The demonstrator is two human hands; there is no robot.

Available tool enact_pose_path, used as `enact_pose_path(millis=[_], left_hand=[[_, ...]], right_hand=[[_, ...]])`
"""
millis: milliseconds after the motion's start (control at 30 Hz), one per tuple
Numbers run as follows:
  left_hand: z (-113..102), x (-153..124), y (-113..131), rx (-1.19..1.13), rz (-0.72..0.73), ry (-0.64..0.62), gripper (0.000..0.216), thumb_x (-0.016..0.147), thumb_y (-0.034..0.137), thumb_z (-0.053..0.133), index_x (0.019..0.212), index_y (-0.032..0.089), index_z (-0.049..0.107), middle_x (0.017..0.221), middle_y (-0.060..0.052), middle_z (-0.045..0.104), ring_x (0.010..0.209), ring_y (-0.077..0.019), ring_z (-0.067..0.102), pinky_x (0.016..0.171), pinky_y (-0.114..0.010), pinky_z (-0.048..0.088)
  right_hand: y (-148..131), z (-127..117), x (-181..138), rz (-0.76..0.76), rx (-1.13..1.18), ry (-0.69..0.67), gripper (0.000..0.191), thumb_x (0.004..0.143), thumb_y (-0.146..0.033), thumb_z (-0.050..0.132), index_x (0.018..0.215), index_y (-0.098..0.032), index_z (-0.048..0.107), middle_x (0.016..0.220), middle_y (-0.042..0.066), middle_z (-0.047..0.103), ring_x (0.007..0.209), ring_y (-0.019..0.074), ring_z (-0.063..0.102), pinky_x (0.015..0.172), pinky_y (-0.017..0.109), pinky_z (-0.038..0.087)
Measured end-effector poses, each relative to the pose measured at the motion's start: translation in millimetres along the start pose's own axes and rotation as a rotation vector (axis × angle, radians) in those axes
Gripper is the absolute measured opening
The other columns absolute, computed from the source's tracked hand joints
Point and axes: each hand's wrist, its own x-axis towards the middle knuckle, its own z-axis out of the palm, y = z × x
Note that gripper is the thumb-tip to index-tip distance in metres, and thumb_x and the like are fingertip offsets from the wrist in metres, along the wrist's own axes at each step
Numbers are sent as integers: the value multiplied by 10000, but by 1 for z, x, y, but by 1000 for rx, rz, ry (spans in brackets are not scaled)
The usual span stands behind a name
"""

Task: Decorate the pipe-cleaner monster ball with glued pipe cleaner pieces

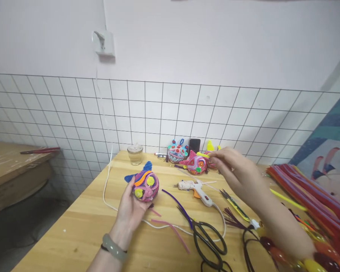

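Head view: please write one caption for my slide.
Left hand holds a round, multicoloured fuzzy ornament above a light wooden table.

A glue gun (198, 188), scissors (197, 224) and bundled pipe cleaners (303, 189) on a table (93, 226) mark a craft workspace.

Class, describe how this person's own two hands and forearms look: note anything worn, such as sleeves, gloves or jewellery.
Both the left hand and the right hand are ungloved, and no sleeve shows on either forearm. The left wrist wears a thick, rounded, grey-green bangle with a thin black band beside it. No jewellery shows on the right.
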Motion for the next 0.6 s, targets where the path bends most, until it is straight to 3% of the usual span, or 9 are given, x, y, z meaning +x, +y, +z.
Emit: enact_pose_path(millis=[167,433,600], left_hand=[[7,-8,-5,13,-19,-60,239,864,287,523,993,144,665,953,-91,719,817,-206,675,699,-342,551],[11,-13,-21,58,-97,-127,246,866,256,529,999,110,675,1014,-104,715,902,-206,655,816,-352,519],[10,-16,-22,63,-130,-184,242,865,235,516,952,97,694,967,-114,727,873,-218,661,802,-357,508]], right_hand=[[4,8,-11,31,23,132,121,917,-188,460,962,-194,572,870,54,600,839,191,575,724,308,444],[-8,36,-22,-50,210,-237,174,951,-175,390,965,-198,562,914,58,564,836,174,562,717,308,450],[-19,44,-23,-18,240,-310,171,948,-203,406,875,-193,560,874,50,573,784,170,570,692,309,443]])
